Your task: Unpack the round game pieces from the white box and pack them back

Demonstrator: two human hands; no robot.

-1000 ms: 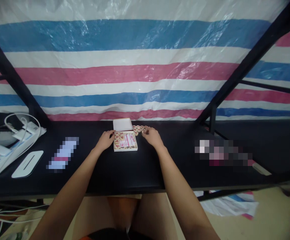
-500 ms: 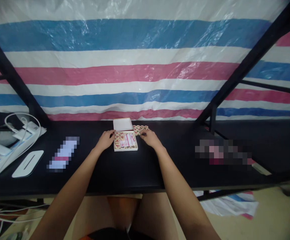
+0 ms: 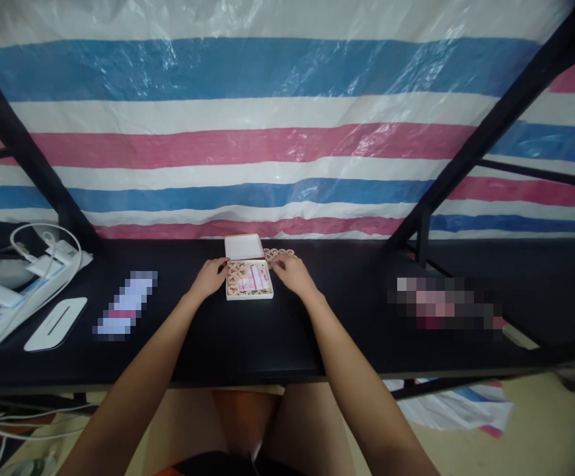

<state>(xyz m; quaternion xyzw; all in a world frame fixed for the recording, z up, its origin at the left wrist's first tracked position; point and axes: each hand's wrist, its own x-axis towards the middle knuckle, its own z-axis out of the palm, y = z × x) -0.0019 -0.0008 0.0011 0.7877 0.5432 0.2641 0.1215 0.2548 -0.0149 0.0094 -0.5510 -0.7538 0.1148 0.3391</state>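
1. Table (image 3: pixel 268 344): black, with the box toward its back edge.
2. Right hand (image 3: pixel 291 274): at the box's right rim, fingers bent down; I cannot tell if it holds a piece.
3. Left hand (image 3: pixel 209 277): curled against the box's left edge; grip unclear.
4. Box (image 3: pixel 248 284): partly filled; lid (image 3: pixel 243 246) touching behind.
5. Loose pieces (image 3: pixel 278 252): a few lie outside, behind the right hand.

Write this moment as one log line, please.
left hand: at left edge of box | right hand: by loose xiangqi pieces | box: open, part-filled | lid: behind it
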